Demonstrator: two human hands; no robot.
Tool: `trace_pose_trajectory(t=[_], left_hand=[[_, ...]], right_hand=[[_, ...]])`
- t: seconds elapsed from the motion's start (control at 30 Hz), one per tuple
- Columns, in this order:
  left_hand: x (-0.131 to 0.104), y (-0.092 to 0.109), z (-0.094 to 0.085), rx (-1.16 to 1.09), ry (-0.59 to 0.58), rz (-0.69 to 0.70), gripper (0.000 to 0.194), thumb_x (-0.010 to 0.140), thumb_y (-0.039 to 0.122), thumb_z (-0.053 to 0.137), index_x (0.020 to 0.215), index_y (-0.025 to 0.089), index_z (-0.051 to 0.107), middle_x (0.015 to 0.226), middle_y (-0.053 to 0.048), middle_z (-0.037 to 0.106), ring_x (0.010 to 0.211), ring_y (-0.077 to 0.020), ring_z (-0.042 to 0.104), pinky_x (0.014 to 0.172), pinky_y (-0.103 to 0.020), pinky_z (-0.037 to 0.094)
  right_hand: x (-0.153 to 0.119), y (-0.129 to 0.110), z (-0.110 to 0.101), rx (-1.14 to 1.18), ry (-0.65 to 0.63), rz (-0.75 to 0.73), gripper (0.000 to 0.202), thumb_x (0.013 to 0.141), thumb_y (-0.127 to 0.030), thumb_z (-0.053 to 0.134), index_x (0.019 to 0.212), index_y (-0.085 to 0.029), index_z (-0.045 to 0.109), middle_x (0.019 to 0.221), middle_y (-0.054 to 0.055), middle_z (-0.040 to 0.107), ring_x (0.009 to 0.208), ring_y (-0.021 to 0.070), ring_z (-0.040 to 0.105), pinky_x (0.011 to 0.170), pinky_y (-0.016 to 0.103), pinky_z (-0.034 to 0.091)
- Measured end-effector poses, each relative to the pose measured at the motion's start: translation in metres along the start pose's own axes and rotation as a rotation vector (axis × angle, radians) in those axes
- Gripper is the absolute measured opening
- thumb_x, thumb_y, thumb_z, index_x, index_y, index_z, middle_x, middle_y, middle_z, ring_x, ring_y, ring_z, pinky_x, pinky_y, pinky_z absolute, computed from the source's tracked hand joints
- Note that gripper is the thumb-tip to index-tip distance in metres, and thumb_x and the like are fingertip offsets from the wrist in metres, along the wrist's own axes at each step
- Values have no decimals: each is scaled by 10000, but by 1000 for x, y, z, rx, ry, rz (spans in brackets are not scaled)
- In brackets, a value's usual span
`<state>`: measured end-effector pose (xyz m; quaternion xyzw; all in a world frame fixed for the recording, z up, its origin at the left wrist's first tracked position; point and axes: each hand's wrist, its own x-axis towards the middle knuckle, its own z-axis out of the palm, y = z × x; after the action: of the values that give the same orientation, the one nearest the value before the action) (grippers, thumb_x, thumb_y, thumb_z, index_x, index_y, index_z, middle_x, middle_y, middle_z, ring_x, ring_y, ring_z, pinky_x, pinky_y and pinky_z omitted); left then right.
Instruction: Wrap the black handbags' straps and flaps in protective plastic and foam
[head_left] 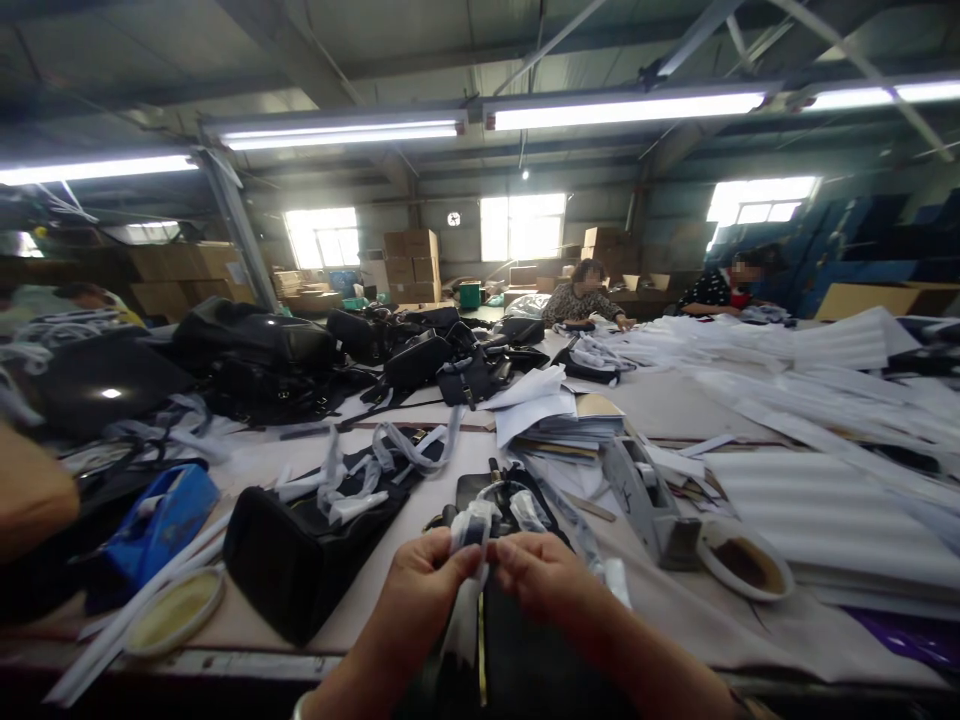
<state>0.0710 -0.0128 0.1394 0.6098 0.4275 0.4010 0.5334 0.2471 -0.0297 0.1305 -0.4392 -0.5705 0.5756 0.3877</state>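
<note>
A black bag (517, 640) with gold-coloured trim lies close in front of me at the table's edge. Whitish translucent wrapping (474, 520) surrounds a dark strap above it. My left hand (420, 580) is closed, pinching this wrapped strap between thumb and fingers. Right beside it, my right hand (551, 580) is also closed, its fingertips pressed together at the edge of the same wrapping. What exactly lies between the right fingertips is hidden. Another black bag (300, 550) rests on its side to the left, with wrapped straps (360, 480) loosely looped over it.
A blue holder (161, 520) and a dish of yellowish material (176, 610) are at left. On the right are a grey holder (649, 500), a brown-filled bowl (746, 560) and white foam sheets (817, 500). Black bags (255, 350) pile up behind. Co-workers (589, 295) sit across; an arm (30, 495) shows at left.
</note>
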Motion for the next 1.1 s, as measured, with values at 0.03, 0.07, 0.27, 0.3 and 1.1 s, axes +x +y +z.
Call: trace_pose_trajectory(t=[0.03, 0.07, 0.27, 0.3, 1.1], left_hand=[[-1, -1, -2, 121, -5, 121, 249, 828, 386, 719, 735, 158, 752, 738, -51, 651, 723, -187, 581, 686, -273, 452], [-1, -2, -3, 229, -24, 228, 203, 847, 332, 699, 746, 167, 762, 776, -58, 663, 758, -195, 597, 710, -275, 458], [2, -12, -8, 430, -129, 331, 140, 868, 223, 653, 769, 167, 735, 861, -73, 678, 830, -214, 623, 757, -294, 465], [3, -12, -8, 449, -129, 288, 155, 871, 250, 656, 762, 163, 724, 858, -72, 677, 830, -219, 619, 751, -299, 460], [36, -5, -19, -210, -322, -333, 371, 745, 446, 794, 857, 97, 742, 678, -44, 651, 569, -106, 506, 523, -204, 288]], right_hand=[[3, -1, -2, 227, -21, 145, 439, 879, -589, 566, 751, -170, 555, 614, -37, 502, 417, 47, 288, 410, 200, 205], [7, 0, -3, 421, -27, 266, 454, 846, -614, 599, 747, -177, 526, 586, -58, 468, 398, 31, 228, 397, 188, 150], [19, 12, 11, 838, 160, 344, 384, 655, -352, 797, 719, -202, 449, 487, -124, 372, 382, 14, 182, 391, 160, 97], [20, 14, 13, 793, 175, 314, 387, 636, -347, 801, 713, -206, 449, 480, -127, 367, 380, 17, 182, 391, 169, 90], [14, -28, -38, -986, 129, -468, 483, 820, -250, 641, 1301, -212, 605, 1372, 129, 571, 1238, 287, 526, 1013, 402, 404]])
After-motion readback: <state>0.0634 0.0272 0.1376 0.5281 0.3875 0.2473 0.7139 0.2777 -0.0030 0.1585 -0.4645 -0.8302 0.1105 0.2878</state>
